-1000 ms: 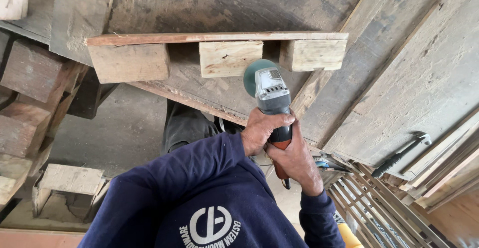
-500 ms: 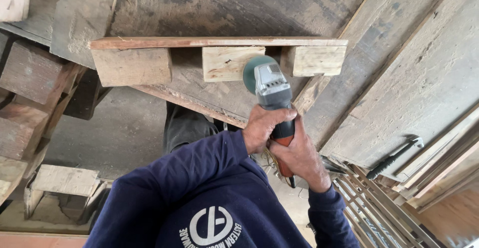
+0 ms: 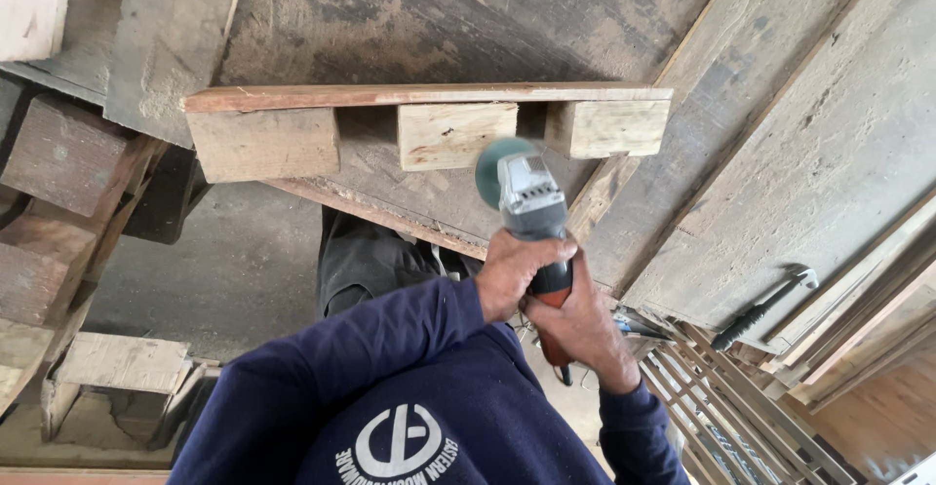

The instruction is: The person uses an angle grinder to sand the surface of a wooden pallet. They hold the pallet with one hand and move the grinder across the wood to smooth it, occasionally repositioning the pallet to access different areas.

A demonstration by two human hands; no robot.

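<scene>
I hold a grey and orange angle grinder [image 3: 532, 202] with both hands. My left hand [image 3: 514, 271] wraps the body from the left, and my right hand [image 3: 581, 324] grips the orange rear handle. Its round green disc [image 3: 495, 165] meets the lower right corner of the middle block [image 3: 454, 134]. That block is one of three pale wooden blocks under a reddish plank [image 3: 419, 95] of a small pallet piece lying on a worn board surface [image 3: 439, 17].
A hammer with a black handle [image 3: 765, 308] lies on the planks at right. Wooden slats [image 3: 721, 388] are stacked at lower right. Dark timber blocks [image 3: 58, 173] and a small wooden stool frame [image 3: 117, 378] stand at left on the concrete floor [image 3: 224, 271].
The view has drifted, so the pallet piece sits lower in frame. The grinder disc has moved slightly down and stays at the middle block's right corner. Both hands keep their grip.
</scene>
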